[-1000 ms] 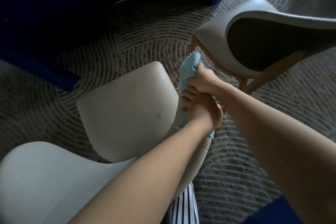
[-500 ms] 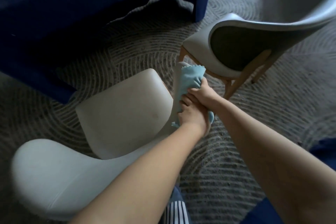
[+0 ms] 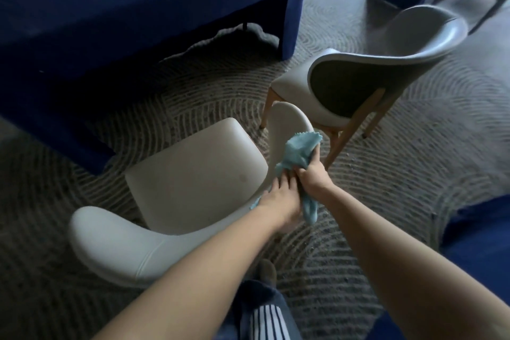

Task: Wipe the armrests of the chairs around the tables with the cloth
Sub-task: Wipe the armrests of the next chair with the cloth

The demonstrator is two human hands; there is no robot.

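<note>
Head view, the only one.

Cloth [image 3: 299, 152] is bunched on the armrest [image 3: 287, 119] of the white chair [image 3: 193, 168], right under the hands. Right hand [image 3: 311, 174] has its fingers curled tight round the cloth. Left hand [image 3: 281, 196] lies flat with fairly straight fingers, pressing on cloth and armrest and touching the right hand. A corner of cloth pokes out at its left side.

Risks as I read them:
- Cloth is wadded, so the contact patch looks small. The armrest tip beyond the hands shows bare and a short stroke would miss it.
- Left hand pins the same cloth the right hand grips. If the right pulls, the cloth may slip out instead of wiping.
- A loose tail hangs below the right hand, off the armrest's outer side. It could drag on the carpet [image 3: 414, 174] and pick up grit.
- Grey chair [image 3: 358, 77] stands just beyond the hands, with its wooden leg [image 3: 350, 132] near the right one. A long push may knock knuckles or shove the two chairs together.
- Second armrest [image 3: 116, 243], well left of the hands, has no cloth on it and could get skipped.
- Light is dim, so missed patches are hard to spot.

Desk [image 3: 138, 8] under the blue cover is far beyond and left of the hands, no issue.
</note>
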